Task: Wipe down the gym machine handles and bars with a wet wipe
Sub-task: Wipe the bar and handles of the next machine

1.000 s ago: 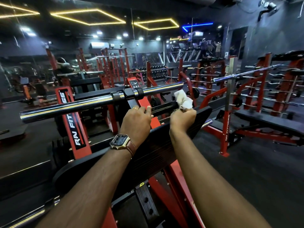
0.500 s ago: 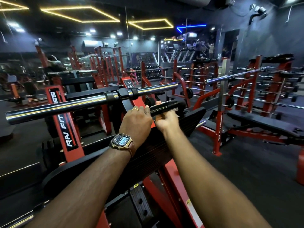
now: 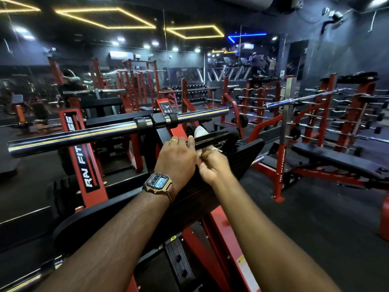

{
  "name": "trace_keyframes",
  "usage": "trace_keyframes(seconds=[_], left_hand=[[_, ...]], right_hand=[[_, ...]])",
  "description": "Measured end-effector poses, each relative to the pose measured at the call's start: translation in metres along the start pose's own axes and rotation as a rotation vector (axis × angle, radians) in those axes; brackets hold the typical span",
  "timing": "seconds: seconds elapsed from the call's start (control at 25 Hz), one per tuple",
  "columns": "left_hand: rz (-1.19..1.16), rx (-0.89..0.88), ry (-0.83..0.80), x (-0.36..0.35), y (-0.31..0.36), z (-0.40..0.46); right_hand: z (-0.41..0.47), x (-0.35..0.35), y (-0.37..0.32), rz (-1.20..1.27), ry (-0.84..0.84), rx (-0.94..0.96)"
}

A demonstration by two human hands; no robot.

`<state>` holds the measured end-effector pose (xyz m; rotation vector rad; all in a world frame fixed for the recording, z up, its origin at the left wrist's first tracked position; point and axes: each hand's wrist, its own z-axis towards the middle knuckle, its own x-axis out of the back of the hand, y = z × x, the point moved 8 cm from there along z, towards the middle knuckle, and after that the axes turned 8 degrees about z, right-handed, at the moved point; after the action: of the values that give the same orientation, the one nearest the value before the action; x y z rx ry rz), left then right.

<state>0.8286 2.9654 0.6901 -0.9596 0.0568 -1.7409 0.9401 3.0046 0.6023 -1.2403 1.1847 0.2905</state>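
A short black handle (image 3: 219, 137) juts from the red and black machine, just below a long chrome bar (image 3: 84, 132). A white wet wipe (image 3: 199, 131) is draped over the handle, and its lower end shows under it. My right hand (image 3: 212, 167) is beneath the handle, palm up, with its fingers curled on the wipe's lower end. My left hand (image 3: 176, 159), with a watch and a ring, grips the handle's near end right beside the wipe. The two hands touch.
The machine's black ribbed pad (image 3: 195, 199) lies under my wrists, and its red frame (image 3: 82, 152) stands to the left. A red bench rack with a barbell (image 3: 305, 99) stands to the right. Several more racks fill the back, and dark floor (image 3: 315, 218) spreads at right.
My right hand dropped from above the handle to beneath it and turned palm up. The wipe, first bunched above my fist, now hangs over the handle. My left hand stayed put.
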Motion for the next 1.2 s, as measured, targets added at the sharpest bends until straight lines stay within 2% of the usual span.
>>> trace_keyframes(seconds=[0.04, 0.12, 0.24, 0.32, 0.4, 0.48, 0.56, 0.68, 0.72, 0.84, 0.88, 0.92, 1.04, 1.12, 1.2], left_hand=[[-0.002, 0.007, -0.010, -0.002, 0.000, 0.000], [-0.019, 0.020, -0.058, -0.005, 0.001, 0.003], [-0.046, 0.053, -0.112, -0.008, 0.004, 0.014], [-0.043, 0.078, -0.123, -0.009, 0.005, 0.020], [-0.061, 0.088, -0.150, -0.011, 0.007, 0.024], [-0.106, 0.077, -0.187, -0.014, 0.008, 0.028], [-0.135, 0.086, -0.183, -0.016, 0.009, 0.030], [-0.138, 0.115, -0.157, -0.018, 0.009, 0.032], [-0.146, 0.118, -0.157, -0.019, 0.009, 0.032], [-0.157, 0.111, -0.164, -0.019, 0.008, 0.031], [-0.145, 0.102, -0.159, -0.018, 0.009, 0.030], [-0.129, 0.087, -0.150, -0.016, 0.010, 0.030], [-0.074, 0.030, -0.147, -0.015, 0.015, 0.029], [-0.078, 0.029, -0.177, -0.016, 0.015, 0.030], [-0.089, 0.043, -0.190, -0.016, 0.013, 0.031]], right_hand=[[-0.004, 0.010, -0.013, -0.063, 0.089, 0.067], [-0.012, 0.026, -0.056, -0.325, 0.263, 0.322], [-0.030, 0.017, -0.085, -0.840, 0.320, 0.628], [-0.050, -0.001, -0.088, -1.045, 0.234, 0.906], [-0.063, -0.023, -0.082, -1.174, 0.005, 1.165], [-0.060, -0.036, -0.065, -1.413, -0.258, 1.297], [-0.041, -0.042, -0.076, -1.608, -0.353, 1.312], [-0.008, -0.044, -0.113, -1.740, -0.135, 1.158], [-0.009, -0.050, -0.111, -1.709, -0.136, 1.135], [-0.026, -0.062, -0.071, -1.563, -0.382, 1.076], [-0.024, -0.056, -0.071, -1.538, -0.390, 1.080], [-0.019, -0.049, -0.081, -1.516, -0.331, 1.093], [-0.004, -0.026, -0.125, -1.392, -0.017, 1.050], [-0.024, -0.036, -0.109, -1.349, -0.015, 1.068], [-0.045, -0.045, -0.071, -1.396, -0.163, 1.084]])
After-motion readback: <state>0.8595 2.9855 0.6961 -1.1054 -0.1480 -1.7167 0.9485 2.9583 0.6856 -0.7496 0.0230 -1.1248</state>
